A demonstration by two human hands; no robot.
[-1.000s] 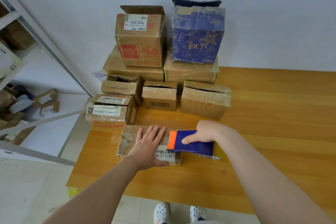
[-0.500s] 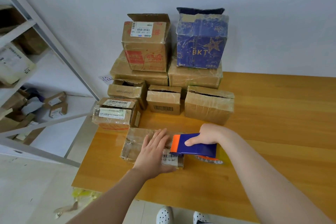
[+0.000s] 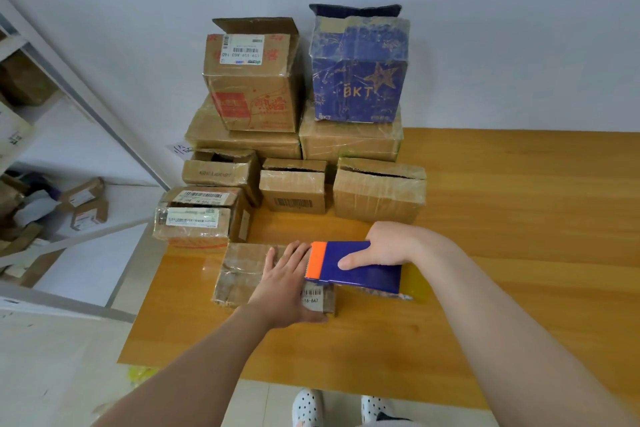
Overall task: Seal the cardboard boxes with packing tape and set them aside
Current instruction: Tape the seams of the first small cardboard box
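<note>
— What do the hands hold?
— The right hand (image 3: 391, 246) grips the blue-and-orange tape dispenser (image 3: 360, 270) over the right end of the flat box (image 3: 239, 270). The left hand (image 3: 284, 282) lies flat on that box, fingers straight.
— And around the box?
— Behind it the stacked boxes (image 3: 252, 87) stand on the same wooden table (image 3: 519, 218).

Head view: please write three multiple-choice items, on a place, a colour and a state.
1. The dark blue cardboard box marked BKT stands: A) on a taped brown cardboard box; B) on the floor; C) under a hand.
2. The front band of the blue plastic tape dispenser is: A) green; B) orange; C) white.
3. The left hand: A) lies flat on the low brown cardboard box; B) grips the dispenser; C) hangs idle.
1A, brown cardboard shows right beneath it; 2B, orange shows at its tip; 3A, it rests open on that box.
</note>
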